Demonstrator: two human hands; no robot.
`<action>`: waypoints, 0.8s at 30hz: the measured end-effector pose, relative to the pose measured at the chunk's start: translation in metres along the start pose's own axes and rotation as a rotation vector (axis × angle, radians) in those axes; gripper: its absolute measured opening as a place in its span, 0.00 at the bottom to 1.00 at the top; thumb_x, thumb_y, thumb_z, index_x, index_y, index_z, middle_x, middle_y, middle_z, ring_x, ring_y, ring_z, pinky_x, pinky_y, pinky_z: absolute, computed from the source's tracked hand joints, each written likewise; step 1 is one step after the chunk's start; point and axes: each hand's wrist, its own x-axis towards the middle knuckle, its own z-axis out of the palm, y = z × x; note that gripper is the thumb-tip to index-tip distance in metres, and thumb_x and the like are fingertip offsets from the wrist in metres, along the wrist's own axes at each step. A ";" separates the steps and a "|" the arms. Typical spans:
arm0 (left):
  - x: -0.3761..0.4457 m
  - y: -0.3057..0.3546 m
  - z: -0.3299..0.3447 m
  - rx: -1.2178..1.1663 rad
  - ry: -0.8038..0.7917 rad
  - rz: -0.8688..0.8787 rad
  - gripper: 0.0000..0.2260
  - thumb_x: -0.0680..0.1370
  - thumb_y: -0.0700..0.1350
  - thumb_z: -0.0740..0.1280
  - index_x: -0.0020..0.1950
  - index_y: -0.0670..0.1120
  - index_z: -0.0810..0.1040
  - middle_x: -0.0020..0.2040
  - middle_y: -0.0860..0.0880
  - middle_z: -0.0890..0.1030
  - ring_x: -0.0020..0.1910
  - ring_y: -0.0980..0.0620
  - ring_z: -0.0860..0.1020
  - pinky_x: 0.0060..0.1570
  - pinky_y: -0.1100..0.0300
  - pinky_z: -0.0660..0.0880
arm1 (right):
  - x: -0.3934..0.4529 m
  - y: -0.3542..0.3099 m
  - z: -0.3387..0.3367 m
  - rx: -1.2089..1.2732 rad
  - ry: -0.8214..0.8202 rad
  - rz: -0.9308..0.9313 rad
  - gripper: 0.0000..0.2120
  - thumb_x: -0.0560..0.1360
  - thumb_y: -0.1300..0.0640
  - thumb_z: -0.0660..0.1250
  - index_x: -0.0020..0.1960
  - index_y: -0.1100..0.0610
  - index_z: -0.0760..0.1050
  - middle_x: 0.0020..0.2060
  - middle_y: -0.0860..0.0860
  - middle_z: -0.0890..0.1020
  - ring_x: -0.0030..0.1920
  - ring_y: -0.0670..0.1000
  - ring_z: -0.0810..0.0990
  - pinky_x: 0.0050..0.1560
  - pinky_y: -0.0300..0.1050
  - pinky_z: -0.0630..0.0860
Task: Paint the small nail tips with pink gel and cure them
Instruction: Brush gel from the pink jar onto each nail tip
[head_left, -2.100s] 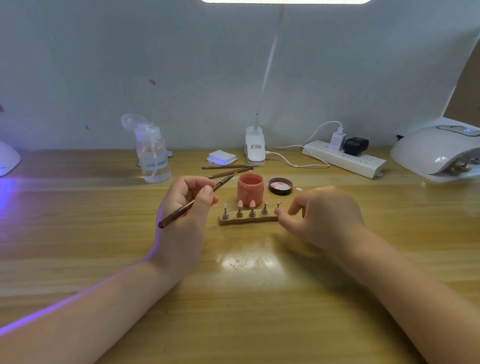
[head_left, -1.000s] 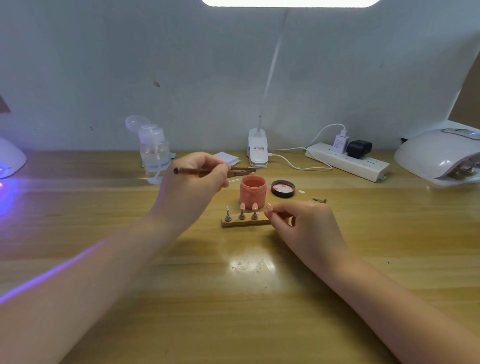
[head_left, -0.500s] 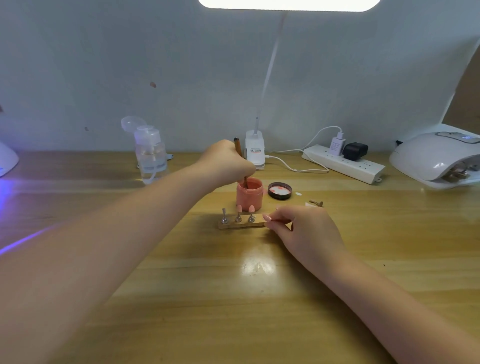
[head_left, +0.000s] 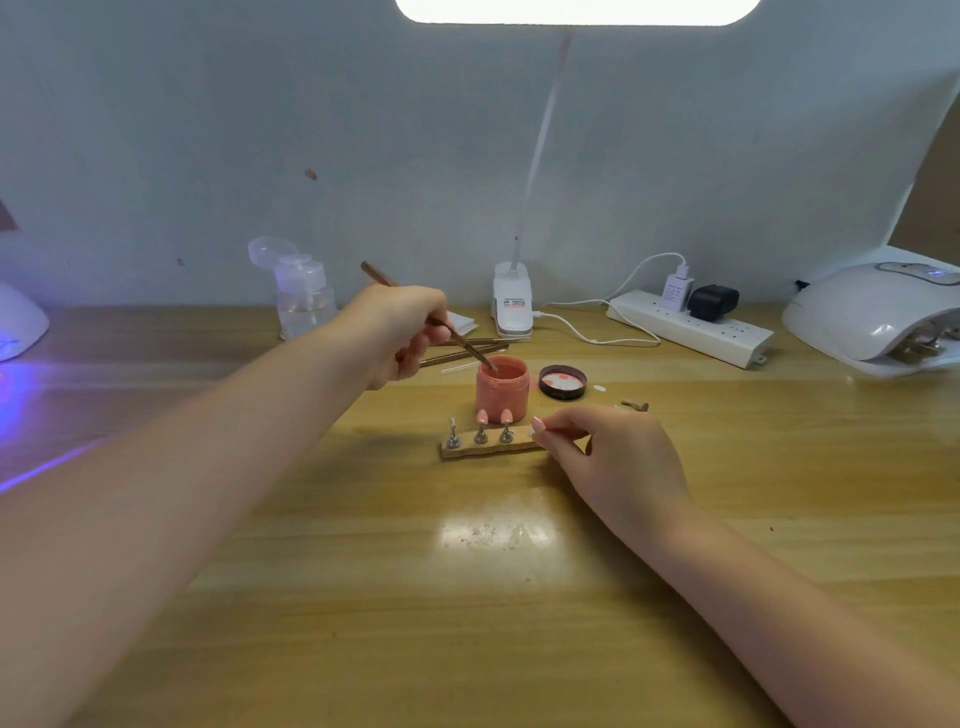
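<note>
Here, a wooden tabletop (head_left: 519, 597) is stretching to a pale wall under a bright lamp. The left hand (head_left: 400, 332) is gripping a brush (head_left: 415, 312), its tip dipping into a pink gel jar (head_left: 502, 389). The right hand (head_left: 608, 457) is pinching the end of a wooden holder (head_left: 483, 449) carrying pink nail tips (head_left: 493, 415). A white curing lamp (head_left: 878, 317) is sitting at the far right.
</note>
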 end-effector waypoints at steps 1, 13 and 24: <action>0.001 -0.003 -0.004 -0.023 -0.002 -0.028 0.05 0.75 0.40 0.63 0.39 0.43 0.76 0.22 0.53 0.76 0.22 0.58 0.67 0.23 0.69 0.65 | 0.001 0.000 0.000 0.075 0.010 0.039 0.06 0.75 0.49 0.70 0.46 0.49 0.84 0.39 0.44 0.84 0.42 0.47 0.80 0.45 0.47 0.75; -0.003 -0.017 -0.019 -0.240 -0.024 -0.119 0.08 0.77 0.40 0.61 0.39 0.43 0.76 0.22 0.52 0.75 0.18 0.59 0.68 0.22 0.71 0.65 | 0.002 0.001 0.001 0.351 0.078 0.110 0.01 0.71 0.54 0.74 0.42 0.50 0.84 0.33 0.43 0.83 0.34 0.39 0.77 0.38 0.36 0.69; -0.080 -0.071 -0.003 0.016 0.126 0.810 0.05 0.77 0.45 0.64 0.45 0.51 0.80 0.34 0.54 0.82 0.30 0.61 0.75 0.31 0.68 0.72 | 0.002 0.001 0.004 0.327 0.153 0.022 0.01 0.72 0.56 0.73 0.44 0.51 0.84 0.32 0.42 0.81 0.30 0.39 0.74 0.36 0.37 0.69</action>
